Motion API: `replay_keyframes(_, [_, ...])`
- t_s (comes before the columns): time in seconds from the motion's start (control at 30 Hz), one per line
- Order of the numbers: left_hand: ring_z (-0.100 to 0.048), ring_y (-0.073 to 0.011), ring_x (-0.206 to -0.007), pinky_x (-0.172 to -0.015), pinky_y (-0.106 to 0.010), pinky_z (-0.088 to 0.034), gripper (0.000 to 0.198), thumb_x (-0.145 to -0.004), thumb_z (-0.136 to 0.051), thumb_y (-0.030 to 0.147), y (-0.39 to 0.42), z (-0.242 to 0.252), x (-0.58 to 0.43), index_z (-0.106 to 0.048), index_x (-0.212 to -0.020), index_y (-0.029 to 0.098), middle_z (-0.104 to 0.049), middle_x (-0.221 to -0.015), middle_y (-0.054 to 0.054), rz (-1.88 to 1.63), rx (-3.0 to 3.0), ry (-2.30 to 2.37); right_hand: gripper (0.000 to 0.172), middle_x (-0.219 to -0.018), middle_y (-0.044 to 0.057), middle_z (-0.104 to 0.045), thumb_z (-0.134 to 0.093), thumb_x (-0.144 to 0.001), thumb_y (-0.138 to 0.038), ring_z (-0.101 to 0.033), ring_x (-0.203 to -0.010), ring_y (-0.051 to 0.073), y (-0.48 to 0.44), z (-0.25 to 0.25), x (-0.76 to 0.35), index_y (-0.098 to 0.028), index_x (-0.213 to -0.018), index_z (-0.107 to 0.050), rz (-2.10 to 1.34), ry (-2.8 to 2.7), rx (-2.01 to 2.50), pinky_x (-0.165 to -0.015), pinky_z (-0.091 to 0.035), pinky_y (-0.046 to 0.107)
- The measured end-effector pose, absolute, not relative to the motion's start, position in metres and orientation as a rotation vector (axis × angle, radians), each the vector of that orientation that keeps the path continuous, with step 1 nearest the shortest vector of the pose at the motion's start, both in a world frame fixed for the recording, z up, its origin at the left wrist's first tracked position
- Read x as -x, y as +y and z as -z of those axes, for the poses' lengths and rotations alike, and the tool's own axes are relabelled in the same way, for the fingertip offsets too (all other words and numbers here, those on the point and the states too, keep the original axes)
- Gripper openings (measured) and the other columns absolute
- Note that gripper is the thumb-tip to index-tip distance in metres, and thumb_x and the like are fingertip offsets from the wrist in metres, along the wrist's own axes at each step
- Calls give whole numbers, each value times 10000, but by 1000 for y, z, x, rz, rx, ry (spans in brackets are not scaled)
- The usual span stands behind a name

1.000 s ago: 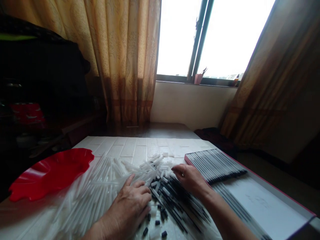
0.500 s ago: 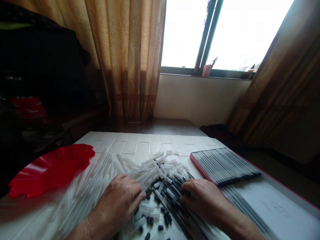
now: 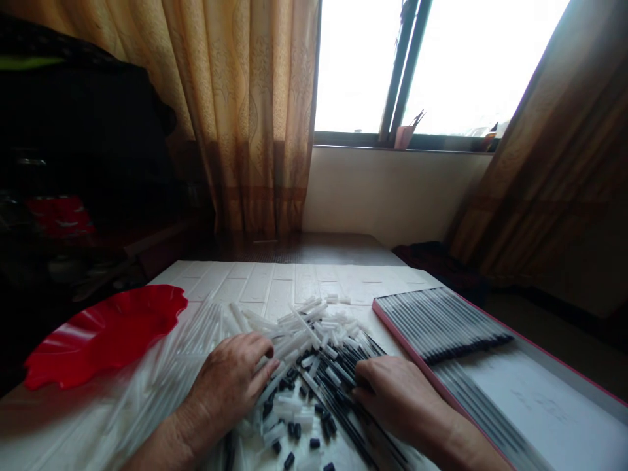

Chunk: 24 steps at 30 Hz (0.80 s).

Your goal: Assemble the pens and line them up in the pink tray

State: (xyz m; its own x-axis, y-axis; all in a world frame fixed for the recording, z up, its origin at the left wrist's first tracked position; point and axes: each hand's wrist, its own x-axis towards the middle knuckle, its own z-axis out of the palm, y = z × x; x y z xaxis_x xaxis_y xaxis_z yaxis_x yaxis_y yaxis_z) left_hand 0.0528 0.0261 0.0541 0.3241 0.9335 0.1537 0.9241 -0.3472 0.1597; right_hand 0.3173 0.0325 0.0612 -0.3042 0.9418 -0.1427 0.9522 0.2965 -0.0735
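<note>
Picking parts from the tabletop (image 3: 235,278) appears in hand. Right grip (image 3: 392,392) curled over black rods (image 3: 352,428), near right; left (image 3: 233,376) curled beside translucent tubes (image 3: 167,369). Cannot tell whether either is clamped. Next move calls for a fine pinch.

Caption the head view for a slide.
Left hand beside translucent tubes, right hand at thin black rods, small black pieces between them, a red-edged tray at right.
</note>
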Motion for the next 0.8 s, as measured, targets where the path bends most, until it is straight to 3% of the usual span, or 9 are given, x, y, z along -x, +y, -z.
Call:
replay_keyframes(0.17, [-617,-303,-1070,-939,-478,-482,202,-915,-631,272,25,-42,-58,-662,-1104,207,-665,-1126,-97,-393,-2576,1832,189,-830,84,-780,-598,-856,-193,-719,-828,283,36,-67,-324,-231,-736,-739,221,2514,-1783,-618,-377,310])
replay_keyframes(0.43, [-645,-291,-959,-867,-470,-521,34,-888,-645,212,25,-38,-63,-664,-909,193,-671,-985,-73,-457,-2619,1825,290,-778,72,-780,-537,-878,-153,-728,-783,252,37,-74,-334,-230,-695,-749,256,2592,-1750,-609,-363,292])
replay_keyframes(0.53, [-659,-285,-912,-832,-467,-541,34,-892,-622,188,26,-36,-62,-651,-876,190,-672,-937,-67,-538,-2656,1791,235,-895,97,-791,-551,-874,-159,-731,-897,300,38,-73,-340,-234,-939,-764,209,2563,-1820,-680,-425,316])
replay_keyframes(0.63, [-675,-294,-896,-817,-484,-555,89,-930,-552,181,29,-34,-60,-641,-923,178,-686,-929,-82,-659,-2694,1765,353,-1014,133,-779,-531,-887,-147,-715,-986,320,41,-70,-345,-196,-1202,-683,202,2550,-1881,-759,-470,356])
replay_keyframes(0.8, [-713,-248,-901,-807,-394,-593,193,-1013,-425,216,35,-26,-58,-601,-1071,164,-720,-977,-89,-896,-2757,1612,515,-881,92,-779,-510,-876,-140,-715,-928,282,48,-67,-345,-113,-1390,-535,489,2780,-1915,-832,-486,375])
